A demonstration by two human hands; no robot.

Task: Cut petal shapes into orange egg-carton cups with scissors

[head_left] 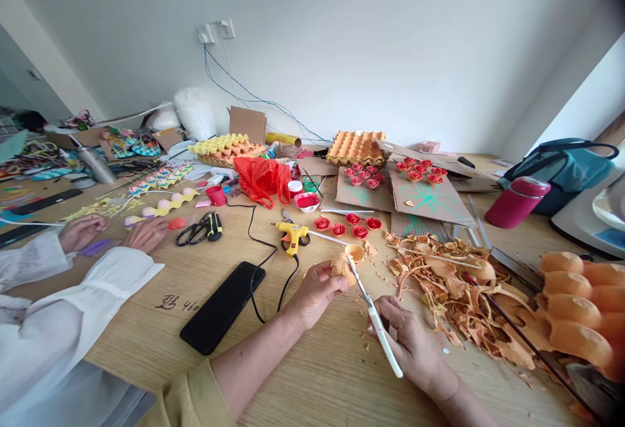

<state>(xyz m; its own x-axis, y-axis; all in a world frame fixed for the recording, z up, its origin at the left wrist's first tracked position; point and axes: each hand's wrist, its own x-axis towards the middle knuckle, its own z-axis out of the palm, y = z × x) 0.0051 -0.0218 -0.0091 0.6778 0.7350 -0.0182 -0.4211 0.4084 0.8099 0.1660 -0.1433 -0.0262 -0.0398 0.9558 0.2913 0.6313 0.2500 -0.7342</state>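
Observation:
My left hand (pixel 315 293) pinches a small orange egg-carton cup (pixel 342 268) above the table. White-handled scissors (pixel 374 316) are in my right hand (pixel 407 339), their blades up against the cup's edge. Just behind, another orange cup (pixel 359 252) sits on the table. Beyond it lie several red paper roses (pixel 337 229). A yellow glue gun (pixel 293 237) with a black cord is to the left of the cups. Orange carton scraps (pixel 449 284) are heaped to the right of my hands.
A black phone (pixel 222 310) lies left of my forearm. Orange egg cartons (pixel 576 303) stand at the right, near a pink bottle (pixel 518 202). Red paint (pixel 307 202), a red plastic bag (pixel 262 179) and cardboard sheets (pixel 430 192) are farther back. A co-worker's hands (pixel 146 235) are at left.

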